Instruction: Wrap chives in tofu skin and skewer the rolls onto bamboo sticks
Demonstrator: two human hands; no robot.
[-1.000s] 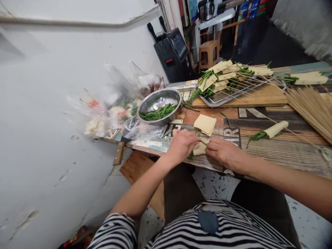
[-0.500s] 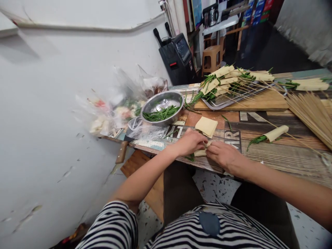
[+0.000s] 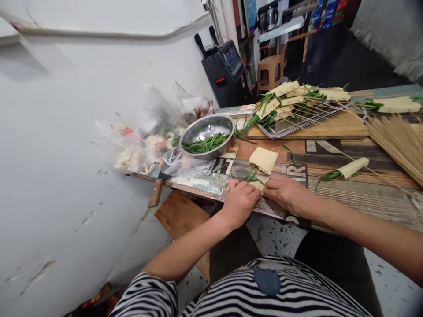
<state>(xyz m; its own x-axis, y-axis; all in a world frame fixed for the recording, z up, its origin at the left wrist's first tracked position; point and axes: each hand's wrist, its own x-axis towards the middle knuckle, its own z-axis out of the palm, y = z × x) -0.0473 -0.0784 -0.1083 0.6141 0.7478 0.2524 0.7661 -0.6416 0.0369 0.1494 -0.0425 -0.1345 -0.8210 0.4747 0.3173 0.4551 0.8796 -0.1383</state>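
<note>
My left hand (image 3: pixel 242 199) and my right hand (image 3: pixel 284 193) meet at the table's near edge, fingers closed on a pale yellow sheet (image 3: pixel 257 186) with green stalks (image 3: pixel 249 176) poking out behind it. The hands hide part of the sheet. Just beyond them lies a small stack of square sheets (image 3: pixel 263 159). A finished-looking roll (image 3: pixel 353 168) of sheet around greens rests to the right, on a skewer. At the left, a metal bowl (image 3: pixel 207 136) holds more green stalks.
A metal tray (image 3: pixel 280 130) of skewered rolls sits on a wooden board (image 3: pixel 343 127) at the back. Loose skewers (image 3: pixel 396 145) lie at the right. A knife (image 3: pixel 155 193) overhangs the left edge beside plastic bags (image 3: pixel 132 149).
My left hand has moved down and toward me, onto the near side of the sheet. More of the green stalks now shows beyond my fingers. My right hand has hardly moved.
</note>
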